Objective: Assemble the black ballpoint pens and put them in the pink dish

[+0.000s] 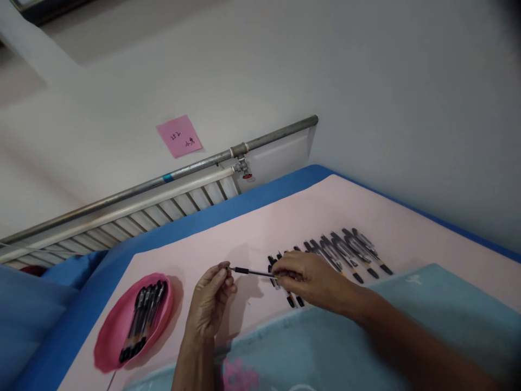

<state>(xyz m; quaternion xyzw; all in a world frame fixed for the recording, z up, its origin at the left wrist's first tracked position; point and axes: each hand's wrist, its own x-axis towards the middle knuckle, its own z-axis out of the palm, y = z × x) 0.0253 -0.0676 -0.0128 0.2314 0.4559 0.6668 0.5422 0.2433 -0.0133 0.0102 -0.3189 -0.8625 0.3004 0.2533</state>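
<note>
A gel pen (254, 272) with a black grip and a clear barrel lies level between my two hands, above the pale pink table sheet. My right hand (311, 279) is closed around its rear end, fingers pinched near a yellowish band. At the other end, the thumb and forefinger of my left hand (211, 296) pinch a small dark piece right at the pen's tip. The fingers hide most of that piece, so I cannot tell its kind. Beyond and under my right hand, several pens and pen parts (350, 250) lie in a slanting row.
A pink scalloped bowl (103, 347) holding several capped black pens (142, 320) stands at the left. Light blue cloth (325, 347) covers the near edge. Behind the table (244, 209) are a radiator (163, 214), a pipe (277, 133) and a pink note (179, 136) on the wall.
</note>
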